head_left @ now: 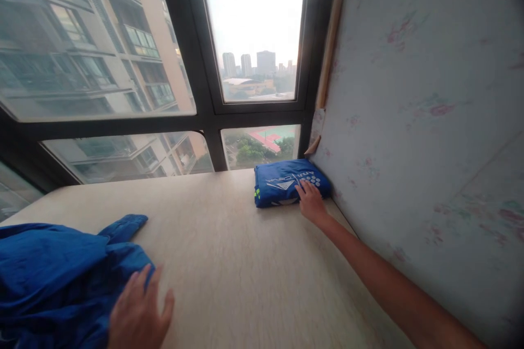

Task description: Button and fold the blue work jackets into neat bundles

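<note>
A folded blue garment (278,177) with white lettering and a patch of yellow-green checks lies in the far right corner of the pale surface. My right hand (312,200) reaches out to it, fingers extended onto its front right part. At the lower left, a loose, crumpled blue garment (61,272) is spread out, one narrow end sticking out to the right. My left hand (141,308) is at this garment's right edge with its fingers spread, slightly blurred; whether it touches the cloth I cannot tell.
Both garments rest on a pale wood-grain surface (221,240). Dark-framed windows (208,120) border its far side, with buildings outside. A flower-patterned papered wall (417,136) runs along the right, its paper peeling near the window corner.
</note>
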Action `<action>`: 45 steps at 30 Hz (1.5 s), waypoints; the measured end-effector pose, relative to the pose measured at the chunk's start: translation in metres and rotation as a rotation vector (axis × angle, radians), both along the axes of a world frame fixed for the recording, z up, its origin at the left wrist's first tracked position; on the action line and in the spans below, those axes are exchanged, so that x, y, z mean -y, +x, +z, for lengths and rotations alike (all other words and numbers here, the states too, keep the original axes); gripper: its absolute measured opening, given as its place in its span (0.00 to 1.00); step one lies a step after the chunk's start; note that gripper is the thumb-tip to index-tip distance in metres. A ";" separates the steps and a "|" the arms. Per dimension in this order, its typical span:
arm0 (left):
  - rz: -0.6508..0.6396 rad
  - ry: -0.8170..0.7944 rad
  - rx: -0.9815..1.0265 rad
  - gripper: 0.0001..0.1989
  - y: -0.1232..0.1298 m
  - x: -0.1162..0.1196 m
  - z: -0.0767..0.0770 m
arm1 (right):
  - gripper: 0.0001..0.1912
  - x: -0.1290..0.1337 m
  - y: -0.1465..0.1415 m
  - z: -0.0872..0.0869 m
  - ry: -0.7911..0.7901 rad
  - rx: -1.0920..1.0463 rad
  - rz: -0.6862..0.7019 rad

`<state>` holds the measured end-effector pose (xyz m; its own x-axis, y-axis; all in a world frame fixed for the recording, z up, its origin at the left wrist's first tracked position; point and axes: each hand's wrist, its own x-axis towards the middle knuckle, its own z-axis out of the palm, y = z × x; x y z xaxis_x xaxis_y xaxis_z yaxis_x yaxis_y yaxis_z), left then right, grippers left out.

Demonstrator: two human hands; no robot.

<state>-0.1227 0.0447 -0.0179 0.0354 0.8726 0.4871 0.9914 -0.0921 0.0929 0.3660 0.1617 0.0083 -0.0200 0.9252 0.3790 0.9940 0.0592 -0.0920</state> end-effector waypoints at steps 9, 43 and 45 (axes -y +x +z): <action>-0.047 -0.193 -0.101 0.26 0.059 -0.003 -0.046 | 0.21 -0.054 0.007 0.040 -0.139 0.245 0.067; -0.117 -0.100 0.075 0.22 0.053 0.047 -0.044 | 0.35 0.170 -0.009 0.014 -0.375 -0.490 0.309; -0.132 -0.086 0.120 0.21 0.054 0.047 -0.040 | 0.44 0.183 -0.023 0.007 -0.402 -0.366 0.323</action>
<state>-0.0688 -0.0020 -0.0583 0.0983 0.9028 0.4186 0.9526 -0.2070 0.2229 0.3433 -0.0211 0.0154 -0.2564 0.9658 0.0383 0.8318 0.2407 -0.5002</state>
